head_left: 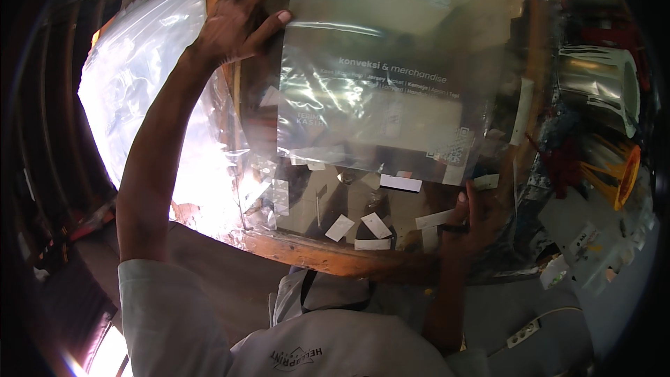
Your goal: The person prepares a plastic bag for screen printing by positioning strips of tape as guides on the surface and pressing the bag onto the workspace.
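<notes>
A large clear plastic bag [391, 98] with white print lies flat on the wooden table [328, 255], a pale folded item showing through its top. My left hand [244, 17] presses flat on the bag's upper left corner, fingers spread. My right hand [471, 216] pinches the bag's lower right corner near the table's front edge. Small white paper slips [375, 225] lie scattered on the table just below the bag.
A stack of clear plastic bags [146, 77] lies at the left, glaring in bright light. Shiny foil rolls [600, 84] and an orange-rimmed roll [624, 178] stand at the right. White pouches [593, 244] and a power strip [523, 334] lie lower right.
</notes>
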